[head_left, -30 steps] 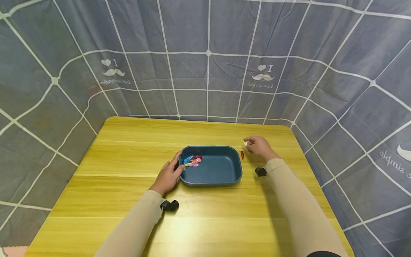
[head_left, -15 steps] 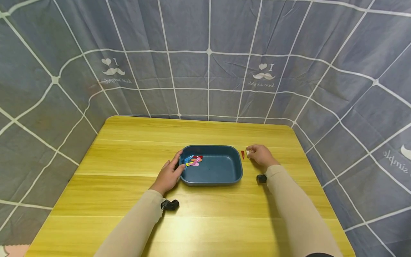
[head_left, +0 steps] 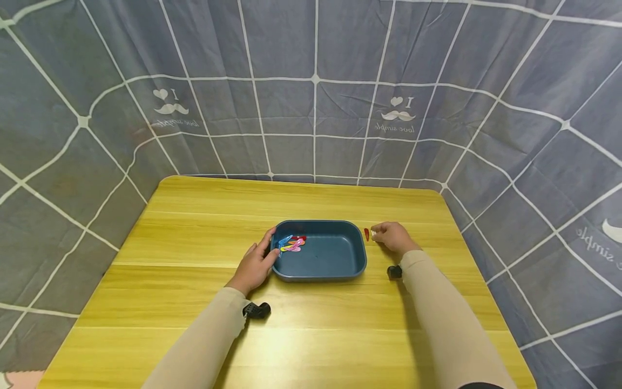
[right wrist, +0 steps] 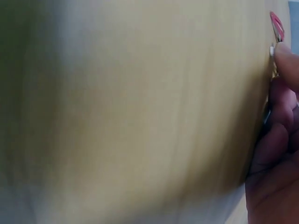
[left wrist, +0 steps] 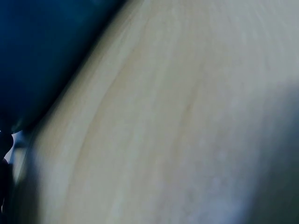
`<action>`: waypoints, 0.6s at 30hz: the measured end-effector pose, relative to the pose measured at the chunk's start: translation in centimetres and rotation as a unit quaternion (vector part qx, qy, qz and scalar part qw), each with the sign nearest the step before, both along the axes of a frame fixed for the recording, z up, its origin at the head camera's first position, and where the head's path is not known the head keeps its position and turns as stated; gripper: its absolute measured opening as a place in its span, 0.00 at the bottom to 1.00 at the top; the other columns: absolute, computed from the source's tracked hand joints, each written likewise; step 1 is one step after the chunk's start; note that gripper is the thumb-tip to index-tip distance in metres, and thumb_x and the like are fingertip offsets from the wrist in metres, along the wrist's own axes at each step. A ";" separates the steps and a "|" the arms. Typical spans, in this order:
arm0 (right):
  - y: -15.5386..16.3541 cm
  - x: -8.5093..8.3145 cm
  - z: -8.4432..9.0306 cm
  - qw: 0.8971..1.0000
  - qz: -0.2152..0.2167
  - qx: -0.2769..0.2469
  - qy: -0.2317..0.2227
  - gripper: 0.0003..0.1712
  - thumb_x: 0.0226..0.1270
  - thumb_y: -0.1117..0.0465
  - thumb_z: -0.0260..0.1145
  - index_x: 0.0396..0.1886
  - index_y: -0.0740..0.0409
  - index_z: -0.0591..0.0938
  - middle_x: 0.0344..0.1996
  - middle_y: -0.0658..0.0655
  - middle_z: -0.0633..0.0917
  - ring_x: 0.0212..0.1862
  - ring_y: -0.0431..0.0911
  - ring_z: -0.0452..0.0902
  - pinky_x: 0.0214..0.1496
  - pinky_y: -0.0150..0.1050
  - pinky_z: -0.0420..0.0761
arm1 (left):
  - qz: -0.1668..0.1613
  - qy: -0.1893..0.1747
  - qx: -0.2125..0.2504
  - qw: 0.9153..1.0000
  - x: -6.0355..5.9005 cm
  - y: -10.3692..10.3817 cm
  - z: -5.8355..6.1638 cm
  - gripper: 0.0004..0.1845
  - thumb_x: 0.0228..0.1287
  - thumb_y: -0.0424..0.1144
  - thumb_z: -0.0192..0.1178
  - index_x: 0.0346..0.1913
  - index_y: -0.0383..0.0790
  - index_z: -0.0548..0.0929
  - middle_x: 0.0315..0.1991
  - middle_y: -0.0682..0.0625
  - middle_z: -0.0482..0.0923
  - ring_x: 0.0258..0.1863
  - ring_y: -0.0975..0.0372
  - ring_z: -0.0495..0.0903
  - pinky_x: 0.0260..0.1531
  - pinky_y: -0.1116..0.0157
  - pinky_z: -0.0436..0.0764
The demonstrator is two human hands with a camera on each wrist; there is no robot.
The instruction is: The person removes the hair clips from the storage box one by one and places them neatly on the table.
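A dark blue plastic basin (head_left: 323, 262) sits on the table, with several coloured snap hair clips (head_left: 293, 245) at its left end. My left hand (head_left: 254, 266) grips the basin's left end, thumb over the rim and fingers along the outer wall. Just right of the basin lies a red snap hair clip (head_left: 366, 234). Beside it, my right hand (head_left: 392, 237) pinches a small whitish, shiny object (head_left: 373, 233), mostly covered by the fingertips. In the right wrist view, the thumb (right wrist: 288, 65) is close to the red clip (right wrist: 277, 25). The left wrist view is blurred and shows the basin's side (left wrist: 42, 51).
The yellow wood-grain table (head_left: 311, 335) has rounded far corners. A grey curtain with white grid lines (head_left: 286, 108) hangs behind it and along both sides. Small black cameras (head_left: 256, 310) are worn on both wrists.
My right hand has moved toward me and down to the table beside the red clip, still pinching the whitish object. My left hand and the basin have stayed in place.
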State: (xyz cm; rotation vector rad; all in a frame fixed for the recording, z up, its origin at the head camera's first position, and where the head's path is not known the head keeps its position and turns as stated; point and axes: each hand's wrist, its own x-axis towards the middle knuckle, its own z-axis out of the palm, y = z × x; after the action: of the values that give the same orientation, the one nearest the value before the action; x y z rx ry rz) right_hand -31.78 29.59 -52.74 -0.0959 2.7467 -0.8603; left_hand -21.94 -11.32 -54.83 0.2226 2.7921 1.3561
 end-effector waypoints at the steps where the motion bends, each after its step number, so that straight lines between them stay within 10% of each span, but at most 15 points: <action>1: 0.0 0.1 0.0 1.000 -0.002 -0.001 -0.001 0.20 0.62 0.54 0.64 0.54 0.52 0.81 0.40 0.55 0.84 0.47 0.50 0.76 0.55 0.47 0.75 | -0.001 -0.001 0.000 1.000 0.0 0.0 0.0 0.30 0.69 0.54 0.45 0.69 0.76 0.46 0.66 0.49 0.65 0.67 0.47 0.61 0.72 0.49 0.44; 18: 0.3 0.1 -0.4 0.999 -0.025 -0.037 -0.011 0.21 0.62 0.54 0.64 0.55 0.52 0.80 0.43 0.56 0.84 0.48 0.50 0.76 0.55 0.46 0.75 | -0.001 0.005 0.000 1.000 -0.1 0.0 -0.3 0.30 0.69 0.54 0.45 0.69 0.76 0.47 0.67 0.49 0.65 0.67 0.46 0.61 0.72 0.49 0.44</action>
State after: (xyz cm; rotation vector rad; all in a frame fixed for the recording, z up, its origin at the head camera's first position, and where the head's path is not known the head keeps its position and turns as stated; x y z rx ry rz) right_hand -31.68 29.84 -53.17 -0.0312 2.7083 -0.9706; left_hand -22.05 -11.35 -55.10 0.2338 2.7994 1.3582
